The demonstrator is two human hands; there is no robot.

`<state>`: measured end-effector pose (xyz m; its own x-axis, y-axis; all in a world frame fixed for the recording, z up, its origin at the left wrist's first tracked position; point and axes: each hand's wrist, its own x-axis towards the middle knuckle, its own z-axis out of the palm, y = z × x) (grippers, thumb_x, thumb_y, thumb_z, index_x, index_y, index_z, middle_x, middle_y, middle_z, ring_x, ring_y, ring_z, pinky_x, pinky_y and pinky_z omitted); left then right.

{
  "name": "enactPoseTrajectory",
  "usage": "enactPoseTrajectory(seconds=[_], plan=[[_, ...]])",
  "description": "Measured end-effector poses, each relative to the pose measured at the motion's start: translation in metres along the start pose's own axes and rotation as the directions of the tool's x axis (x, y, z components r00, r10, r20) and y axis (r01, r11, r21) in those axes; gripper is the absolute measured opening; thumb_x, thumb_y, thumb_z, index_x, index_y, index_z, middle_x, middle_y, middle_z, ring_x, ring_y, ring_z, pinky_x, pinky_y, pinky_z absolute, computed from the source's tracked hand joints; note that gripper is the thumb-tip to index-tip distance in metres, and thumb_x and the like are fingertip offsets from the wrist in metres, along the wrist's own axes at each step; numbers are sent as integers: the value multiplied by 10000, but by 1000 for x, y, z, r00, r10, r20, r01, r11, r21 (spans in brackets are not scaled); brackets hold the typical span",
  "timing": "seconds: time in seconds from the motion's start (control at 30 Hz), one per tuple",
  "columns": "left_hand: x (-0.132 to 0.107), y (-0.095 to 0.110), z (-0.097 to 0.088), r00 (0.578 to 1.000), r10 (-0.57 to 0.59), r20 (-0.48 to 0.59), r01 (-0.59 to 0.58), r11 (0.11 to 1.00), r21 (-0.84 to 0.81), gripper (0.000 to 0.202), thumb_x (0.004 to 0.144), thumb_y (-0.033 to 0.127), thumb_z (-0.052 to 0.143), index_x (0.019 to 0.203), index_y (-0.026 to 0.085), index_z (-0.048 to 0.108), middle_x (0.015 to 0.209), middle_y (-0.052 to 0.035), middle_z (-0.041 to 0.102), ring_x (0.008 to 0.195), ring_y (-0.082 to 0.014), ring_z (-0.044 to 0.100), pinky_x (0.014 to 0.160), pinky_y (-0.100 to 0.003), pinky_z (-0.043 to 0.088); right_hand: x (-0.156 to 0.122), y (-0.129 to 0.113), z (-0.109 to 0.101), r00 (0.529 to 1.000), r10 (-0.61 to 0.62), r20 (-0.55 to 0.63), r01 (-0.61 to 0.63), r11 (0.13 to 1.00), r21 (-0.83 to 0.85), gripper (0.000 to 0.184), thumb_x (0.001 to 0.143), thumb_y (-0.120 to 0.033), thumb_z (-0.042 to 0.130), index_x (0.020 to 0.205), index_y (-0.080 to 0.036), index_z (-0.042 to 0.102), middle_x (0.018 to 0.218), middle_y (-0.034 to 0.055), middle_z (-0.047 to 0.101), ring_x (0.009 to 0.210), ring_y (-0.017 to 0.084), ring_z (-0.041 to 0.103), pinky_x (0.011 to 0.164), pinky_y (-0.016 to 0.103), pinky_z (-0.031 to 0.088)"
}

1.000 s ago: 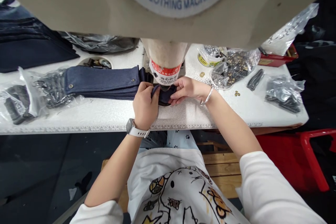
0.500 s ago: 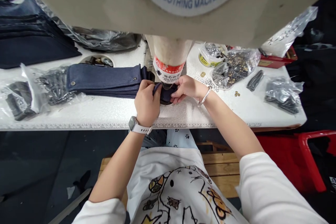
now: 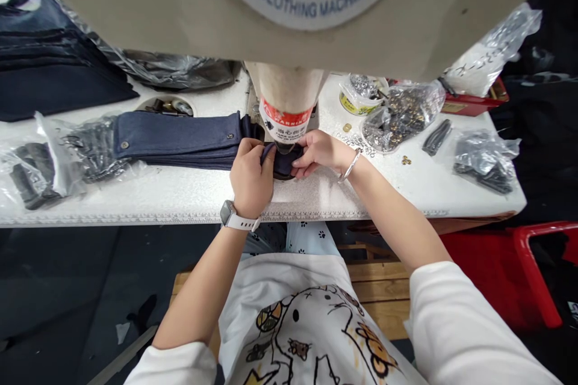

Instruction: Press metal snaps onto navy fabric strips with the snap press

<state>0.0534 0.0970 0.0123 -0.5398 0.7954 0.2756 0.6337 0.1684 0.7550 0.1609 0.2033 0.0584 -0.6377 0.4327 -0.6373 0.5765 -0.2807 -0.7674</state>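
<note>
A dark navy fabric piece [image 3: 283, 163] lies under the tip of the press machine head [image 3: 286, 111], which carries a red warning label. My left hand [image 3: 251, 175] pinches the piece's left side between thumb and curled fingers. On the right side, my right hand [image 3: 316, 153] grips the same piece with its fingertips, close beside the machine tip. Just left of my left hand rests a stack of folded navy fabric pieces [image 3: 178, 132] with metal snaps on the top one. The spot directly beneath the tip is partly hidden.
To the right sit a tub of metal parts [image 3: 357, 102], a clear bag of brass fittings [image 3: 406, 114], loose rings [image 3: 359, 143] and a bag of dark strips [image 3: 485, 159]. Plastic bags [image 3: 90, 153] lie at left. A ruler strip [image 3: 311, 215] runs along the table's front edge.
The view has shifted slightly. Both hands keep their hold on the navy fabric under the machine tip, with no clear movement of the piece.
</note>
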Motion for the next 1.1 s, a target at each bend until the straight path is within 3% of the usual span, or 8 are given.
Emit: enactPoseTrajectory(seconds=[0.43, 0.9, 1.1], plan=[[-1, -3, 1, 999, 41, -26, -42, 999, -11, 282, 837, 220, 454, 578, 198, 344, 784, -38, 479, 680, -141, 468, 597, -286, 339, -1, 6, -3, 998, -49, 39, 46, 997, 58, 157, 755, 45, 536, 772, -101, 590, 530, 16, 647, 465, 100, 621, 429, 142, 506], [-4, 2, 2, 999, 24, -33, -22, 998, 60, 267, 852, 239, 437, 611, 202, 329, 841, -46, 486, 681, -140, 459, 580, -289, 306, -5, 0, 4, 999, -26, -35, 26, 1000, 1, 187, 754, 70, 509, 810, -96, 575, 487, -1, 621, 432, 94, 602, 404, 141, 495], [-1, -5, -3, 998, 20, 58, -16, 997, -74, 251, 841, 254, 453, 603, 187, 409, 821, -38, 485, 718, -136, 478, 655, -283, 376, -3, 4, 2, 998, -56, -6, 56, 998, 26, 186, 754, 65, 505, 780, -107, 568, 490, -3, 621, 434, 93, 604, 402, 137, 496]])
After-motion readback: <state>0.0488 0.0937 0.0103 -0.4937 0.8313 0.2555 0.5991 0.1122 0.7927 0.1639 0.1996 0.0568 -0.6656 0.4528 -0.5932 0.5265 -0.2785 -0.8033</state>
